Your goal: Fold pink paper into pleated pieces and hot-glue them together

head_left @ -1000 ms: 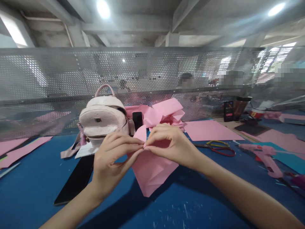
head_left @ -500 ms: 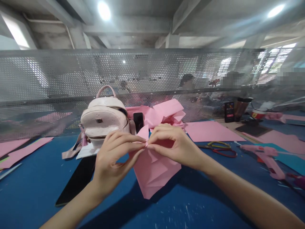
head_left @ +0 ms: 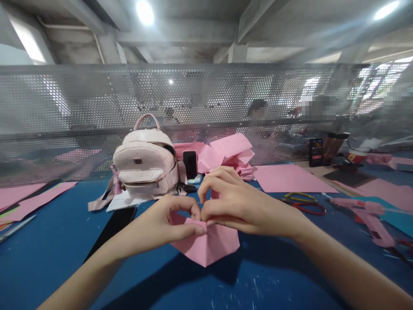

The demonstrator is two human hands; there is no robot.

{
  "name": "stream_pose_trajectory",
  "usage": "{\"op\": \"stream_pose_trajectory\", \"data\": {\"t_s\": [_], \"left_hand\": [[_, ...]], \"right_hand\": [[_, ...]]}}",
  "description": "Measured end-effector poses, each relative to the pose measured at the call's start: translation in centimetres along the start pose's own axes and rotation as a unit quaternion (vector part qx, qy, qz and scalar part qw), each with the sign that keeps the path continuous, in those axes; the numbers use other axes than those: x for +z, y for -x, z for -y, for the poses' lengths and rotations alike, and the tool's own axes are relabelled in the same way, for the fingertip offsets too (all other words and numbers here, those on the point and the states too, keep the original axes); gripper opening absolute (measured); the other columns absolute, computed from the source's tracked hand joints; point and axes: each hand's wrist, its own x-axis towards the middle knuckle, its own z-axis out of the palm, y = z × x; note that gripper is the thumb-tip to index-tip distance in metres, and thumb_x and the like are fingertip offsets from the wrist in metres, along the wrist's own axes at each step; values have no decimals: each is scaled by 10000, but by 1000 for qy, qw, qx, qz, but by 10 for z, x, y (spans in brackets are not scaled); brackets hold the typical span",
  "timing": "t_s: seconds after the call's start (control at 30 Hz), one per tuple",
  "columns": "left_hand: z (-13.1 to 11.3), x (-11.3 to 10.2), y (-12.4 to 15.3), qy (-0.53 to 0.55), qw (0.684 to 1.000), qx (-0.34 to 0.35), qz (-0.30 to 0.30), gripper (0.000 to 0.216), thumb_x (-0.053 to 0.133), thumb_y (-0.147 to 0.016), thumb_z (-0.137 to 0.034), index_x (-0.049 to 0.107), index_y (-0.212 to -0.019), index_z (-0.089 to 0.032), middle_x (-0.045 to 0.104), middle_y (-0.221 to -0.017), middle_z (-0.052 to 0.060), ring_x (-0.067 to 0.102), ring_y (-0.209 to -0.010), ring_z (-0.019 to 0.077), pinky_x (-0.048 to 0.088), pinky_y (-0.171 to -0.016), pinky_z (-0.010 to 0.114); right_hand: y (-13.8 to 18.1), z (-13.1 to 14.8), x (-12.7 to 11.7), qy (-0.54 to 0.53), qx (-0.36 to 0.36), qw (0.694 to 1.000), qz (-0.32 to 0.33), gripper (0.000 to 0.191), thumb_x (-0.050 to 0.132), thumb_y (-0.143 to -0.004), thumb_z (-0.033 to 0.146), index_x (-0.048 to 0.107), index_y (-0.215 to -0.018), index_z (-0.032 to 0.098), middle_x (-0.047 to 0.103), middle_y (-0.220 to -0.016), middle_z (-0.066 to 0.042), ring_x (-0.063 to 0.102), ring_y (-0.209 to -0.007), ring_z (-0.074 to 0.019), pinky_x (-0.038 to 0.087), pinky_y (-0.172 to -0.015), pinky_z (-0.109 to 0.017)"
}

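A folded piece of pink paper (head_left: pixel 206 247) is held up above the blue table, its creased corner facing me. My left hand (head_left: pixel 176 219) pinches its upper edge, thumb on the near side and fingers behind. Close beside it, my right hand (head_left: pixel 230 200) is closed on the same edge with bent fingers; its fingertips are partly hidden. Behind the hands lies a heap of folded pink paper (head_left: pixel 230 150). A black phone (head_left: pixel 190 164) leans upright next to a pale pink backpack (head_left: pixel 146 161).
On the right lie scissors (head_left: pixel 305 203), a pink glue gun (head_left: pixel 363 215) and a flat pink sheet (head_left: pixel 292 178). A dark tablet-like slab (head_left: pixel 111 230) lies left, near my forearm. A perforated metal screen (head_left: pixel 200 103) stands along the back, with people behind it.
Both hands have moved down, and the pink paper has tilted so that its creased corner faces me and less of its length shows. The view has shifted slightly.
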Motion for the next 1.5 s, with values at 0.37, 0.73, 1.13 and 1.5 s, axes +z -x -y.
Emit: {"op": "stream_pose_trajectory", "data": {"t_s": [0.37, 0.73, 1.13, 1.5], "left_hand": [[9, 2, -5, 122, 990, -56, 52, 102, 718, -811, -270, 736, -785, -173, 667, -742, -20, 540, -723, 116, 404, -699, 208], [10, 2, -2, 99, 990, -64, 76, 158, 680, -837, -310, 754, -859, -173, 666, -774, -3, 531, -735, 135, 412, -718, 236], [13, 3, -4, 95, 991, -59, 75, 141, 672, -842, -291, 765, -896, -199, 670, -777, -12, 541, -749, 136, 414, -734, 238], [12, 2, -2, 77, 992, -66, 76, 178, 659, -843, -322, 740, -837, -163, 670, -772, 3, 535, -723, 137, 411, -699, 239]], "right_hand": [[0, -4, 3, -12, -15, 1000, -8, 159, 545, -979, 305, 658, -932, 203, 564, -1102, -79, 417, -1126, -221, 309, -1005, -403], [1, -5, 5, -16, -32, 999, -18, 135, 554, -978, 298, 652, -966, 206, 587, -1052, -57, 435, -1090, -199, 315, -976, -365], [0, -4, 6, -7, -34, 999, -18, 146, 540, -983, 294, 657, -963, 207, 590, -998, -44, 438, -1040, -196, 325, -954, -362], [-2, -5, 5, -29, -34, 999, 4, 143, 554, -973, 307, 630, -936, 192, 571, -967, -36, 443, -982, -188, 326, -950, -342]]}}
